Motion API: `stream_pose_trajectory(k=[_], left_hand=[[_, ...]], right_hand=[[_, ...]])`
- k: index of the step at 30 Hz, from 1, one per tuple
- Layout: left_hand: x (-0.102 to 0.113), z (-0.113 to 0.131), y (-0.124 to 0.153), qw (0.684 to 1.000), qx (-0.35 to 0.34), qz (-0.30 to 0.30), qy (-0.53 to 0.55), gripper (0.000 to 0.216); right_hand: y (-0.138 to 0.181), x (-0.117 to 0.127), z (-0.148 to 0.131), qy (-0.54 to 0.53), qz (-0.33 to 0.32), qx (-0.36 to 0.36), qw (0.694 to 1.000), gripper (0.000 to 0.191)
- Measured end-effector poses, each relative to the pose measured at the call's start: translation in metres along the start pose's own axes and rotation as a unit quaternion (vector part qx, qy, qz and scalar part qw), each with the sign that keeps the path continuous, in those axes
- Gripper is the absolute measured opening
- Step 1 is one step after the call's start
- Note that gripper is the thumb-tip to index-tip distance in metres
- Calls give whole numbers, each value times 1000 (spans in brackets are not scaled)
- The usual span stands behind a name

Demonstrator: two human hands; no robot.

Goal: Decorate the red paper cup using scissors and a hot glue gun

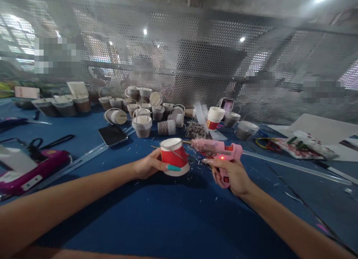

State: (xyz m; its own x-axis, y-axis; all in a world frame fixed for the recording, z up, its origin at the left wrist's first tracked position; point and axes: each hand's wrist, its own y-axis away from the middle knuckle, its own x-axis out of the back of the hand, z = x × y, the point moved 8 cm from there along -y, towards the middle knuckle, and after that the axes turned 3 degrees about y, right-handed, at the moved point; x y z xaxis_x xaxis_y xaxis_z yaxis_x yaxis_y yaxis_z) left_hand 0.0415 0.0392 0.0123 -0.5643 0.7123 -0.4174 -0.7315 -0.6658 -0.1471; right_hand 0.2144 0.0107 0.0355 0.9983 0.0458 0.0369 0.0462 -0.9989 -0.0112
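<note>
My left hand (pixel 152 164) grips a red and white paper cup (pixel 175 158) by its side, thumb across the front. The cup is upside down or upright; I cannot tell which, but its wider edge faces down. Some twine runs across its red wall. In my right hand (pixel 231 175) is a pink hot glue gun (pixel 216 149) with a lit red light. The gun's nozzle points left and meets or nearly meets the cup's upper edge. A clear glue stick (pixel 279 162) appears to extend behind the gun toward the right.
Several small twine-wrapped buckets (pixel 142 126) stand and lie at the back. Nearby are a twine tangle (pixel 195 130), stacked paper cups (pixel 214 119) and a dark phone (pixel 112 135). A magenta power strip (pixel 33 173) lies left; a patterned plastic bag (pixel 302 145) lies right.
</note>
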Motion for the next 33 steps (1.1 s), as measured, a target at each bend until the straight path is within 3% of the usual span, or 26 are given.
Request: stream_pose_trajectory(k=[3,6,8,10,14,17,18,20,22,25,27,29,31,33], left_hand=[[2,-1,-1,1000,6,3,0,49],[4,-1,-1,1000,10,20,0,47],[4,-1,-1,999,15,35,6,49],[4,0,-1,999,19,45,15,50],[2,1,-1,998,14,52,24,49],[5,1,-3,997,0,66,29,50],[6,0,-3,997,-5,70,30,49],[7,0,-4,997,-10,74,28,49],[8,-1,-5,997,-12,77,24,52],[8,-2,-5,996,-12,86,19,55],[10,-3,-4,995,-8,101,8,56],[11,-4,-3,993,-3,115,-13,59],[11,-6,-2,992,-1,116,-40,62],[10,-6,-1,992,-4,111,-60,61]], right_hand=[[-3,6,-4,64,15,28,997,34],[-9,29,-20,228,110,95,963,31],[-7,43,-39,377,196,157,891,24],[-6,51,-52,518,253,171,799,18],[-7,64,-50,702,278,51,654,25],[-7,74,-41,751,278,-34,598,32],[-8,76,-38,752,275,-48,597,34],[-11,75,-33,737,250,-53,626,43],[-15,65,-31,701,199,-19,685,58],[-9,34,-37,589,106,108,794,68],[2,11,-43,471,48,199,858,59],[12,-8,-39,341,-11,228,912,43],[16,-23,-27,280,-51,204,937,31],[17,-32,-18,267,-63,179,945,32]])
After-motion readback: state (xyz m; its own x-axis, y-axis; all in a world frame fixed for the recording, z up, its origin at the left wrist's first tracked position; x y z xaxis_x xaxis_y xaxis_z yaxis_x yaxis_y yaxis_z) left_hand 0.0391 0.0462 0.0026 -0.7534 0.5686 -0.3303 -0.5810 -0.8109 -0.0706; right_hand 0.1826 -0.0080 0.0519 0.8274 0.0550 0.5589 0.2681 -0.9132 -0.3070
